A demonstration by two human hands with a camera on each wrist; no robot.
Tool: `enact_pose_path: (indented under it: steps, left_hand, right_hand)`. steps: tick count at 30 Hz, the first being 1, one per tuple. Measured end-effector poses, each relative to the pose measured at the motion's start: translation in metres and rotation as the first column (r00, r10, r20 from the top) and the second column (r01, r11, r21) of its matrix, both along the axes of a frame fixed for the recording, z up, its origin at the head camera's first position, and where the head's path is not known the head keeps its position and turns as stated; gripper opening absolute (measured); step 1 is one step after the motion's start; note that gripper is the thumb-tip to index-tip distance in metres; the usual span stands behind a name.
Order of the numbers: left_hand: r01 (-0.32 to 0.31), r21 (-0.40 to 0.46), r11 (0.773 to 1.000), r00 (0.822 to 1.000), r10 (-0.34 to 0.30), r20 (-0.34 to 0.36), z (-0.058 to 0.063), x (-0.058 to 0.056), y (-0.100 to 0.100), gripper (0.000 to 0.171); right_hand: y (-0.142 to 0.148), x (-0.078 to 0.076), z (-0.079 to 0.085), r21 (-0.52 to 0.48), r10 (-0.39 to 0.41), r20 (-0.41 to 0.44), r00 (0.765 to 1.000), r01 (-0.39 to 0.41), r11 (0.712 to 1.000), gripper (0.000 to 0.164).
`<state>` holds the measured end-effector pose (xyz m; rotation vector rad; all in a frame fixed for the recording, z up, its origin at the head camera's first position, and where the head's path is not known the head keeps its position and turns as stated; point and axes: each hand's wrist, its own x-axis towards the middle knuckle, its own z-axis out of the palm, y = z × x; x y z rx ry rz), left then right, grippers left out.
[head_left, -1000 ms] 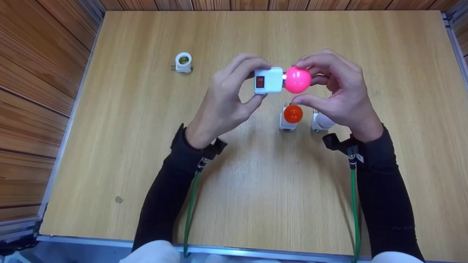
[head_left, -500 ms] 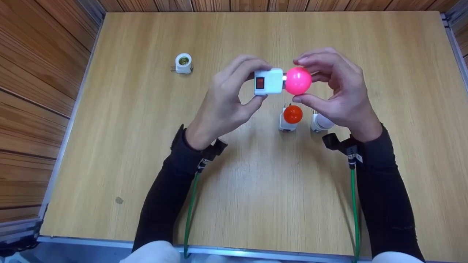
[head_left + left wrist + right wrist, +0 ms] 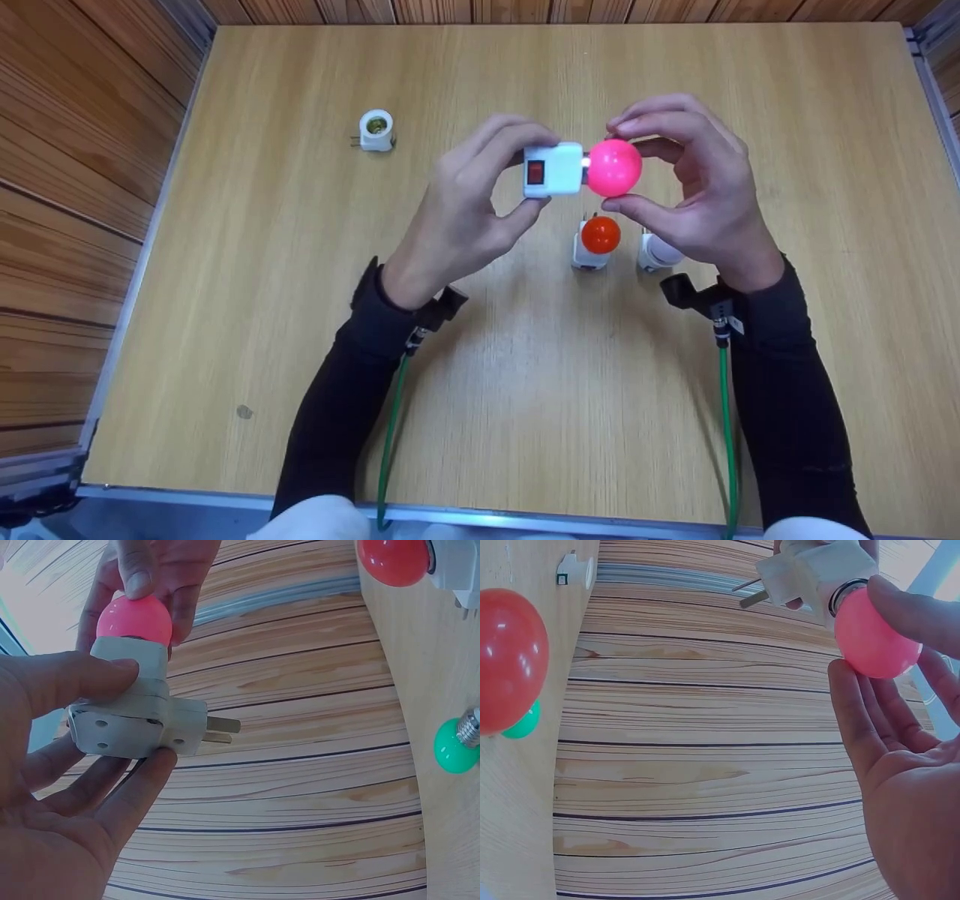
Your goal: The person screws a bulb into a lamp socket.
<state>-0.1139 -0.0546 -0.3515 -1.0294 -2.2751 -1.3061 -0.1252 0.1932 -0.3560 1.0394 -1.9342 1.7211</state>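
Observation:
My left hand [image 3: 472, 199] grips a white plug-in lamp holder [image 3: 562, 171] with a red rocker switch, thumb below and fingers above in the head view. A pink round bulb [image 3: 615, 168] sits in the holder's mouth, with a narrow strip of metal base showing between them. My right hand [image 3: 701, 169] pinches this bulb between thumb and fingertips. In the left wrist view, two flat plug prongs [image 3: 221, 729] stick out of the holder's side. Both things are held up above the table.
On the table [image 3: 480, 405], a holder with a red-orange bulb [image 3: 601, 235] stands beside a holder with a white bulb [image 3: 663, 251]. A bulbless holder [image 3: 376, 130] is at the back left. A loose green bulb [image 3: 455, 746] shows in the left wrist view.
My right thumb and fingers have turned around the pink bulb, the thumb coming up to its lower side. Bulb and holder have shifted very slightly right. The things on the table stay put.

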Motion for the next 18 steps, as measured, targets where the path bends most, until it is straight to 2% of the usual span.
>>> enact_pose_path:
  steps: [7, 18]
  left_hand:
    - [0.001, -0.005, 1.000, 1.000, -0.001, -0.003, 0.0001, 0.0004, 0.0001, 0.037]
    - [-0.014, -0.025, 1.000, 1.000, 0.013, -0.009, 0.0009, 0.0009, -0.0002, 0.037]
  right_hand:
    - [0.0007, 0.0001, 0.0008, 0.016, 0.003, -0.015, 1.000, -0.003, 1.000, 0.057]
    - [0.0027, -0.0016, -0.0005, 0.028, -0.004, 0.006, 1.000, 0.004, 1.000, 0.050]
